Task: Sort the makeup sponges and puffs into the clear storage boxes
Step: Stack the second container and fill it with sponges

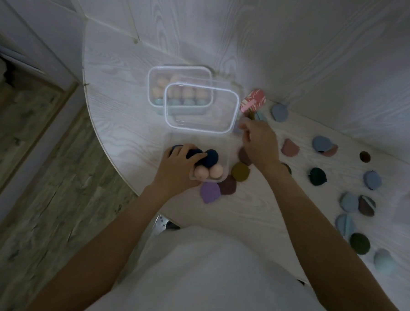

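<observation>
- In the near clear box [223, 167], my left hand [178, 164] curls around a navy sponge [194, 154].
- Right of that box, my right hand [259, 144] hovers, fingers bent; whether it holds anything, I cannot tell.

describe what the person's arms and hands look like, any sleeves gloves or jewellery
Both forearms are bare right up to the bottom of the picture, with no sleeve cuffs over them. The left hand and right hand wear no gloves. No ring, watch or bracelet shows, though the picture is dim and a little blurred, so small items could be missed. A white top covers the torso below.
</observation>
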`<act>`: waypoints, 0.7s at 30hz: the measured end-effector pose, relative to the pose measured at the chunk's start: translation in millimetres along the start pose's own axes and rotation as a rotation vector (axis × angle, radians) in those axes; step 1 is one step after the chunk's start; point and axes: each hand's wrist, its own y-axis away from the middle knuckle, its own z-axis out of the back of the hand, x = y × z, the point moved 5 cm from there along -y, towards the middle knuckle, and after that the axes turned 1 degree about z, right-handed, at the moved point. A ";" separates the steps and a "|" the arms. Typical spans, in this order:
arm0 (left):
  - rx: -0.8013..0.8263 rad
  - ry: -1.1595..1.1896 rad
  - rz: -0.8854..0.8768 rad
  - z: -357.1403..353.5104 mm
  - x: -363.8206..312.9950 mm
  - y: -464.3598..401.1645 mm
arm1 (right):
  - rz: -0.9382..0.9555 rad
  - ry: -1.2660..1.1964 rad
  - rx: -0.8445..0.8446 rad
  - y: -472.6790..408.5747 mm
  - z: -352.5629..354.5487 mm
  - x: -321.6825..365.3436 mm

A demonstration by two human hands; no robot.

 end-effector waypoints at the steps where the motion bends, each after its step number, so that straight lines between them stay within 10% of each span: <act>1: 0.001 -0.004 -0.001 -0.3 0.6 -0.7 | 0.055 0.085 -0.008 -10.3 -2.6 -4.9; 9: -0.010 -0.035 -0.022 -0.7 2.7 -3.8 | 0.250 0.617 0.196 -33.7 -56.4 -29.1; 17: 0.006 -0.031 -0.037 -1.5 1.6 -4.7 | -0.241 -0.258 -0.119 35.6 16.0 3.7; 21: -0.005 -0.031 -0.048 0.0 0.7 -4.4 | 0.028 -0.288 0.060 32.0 -23.0 50.5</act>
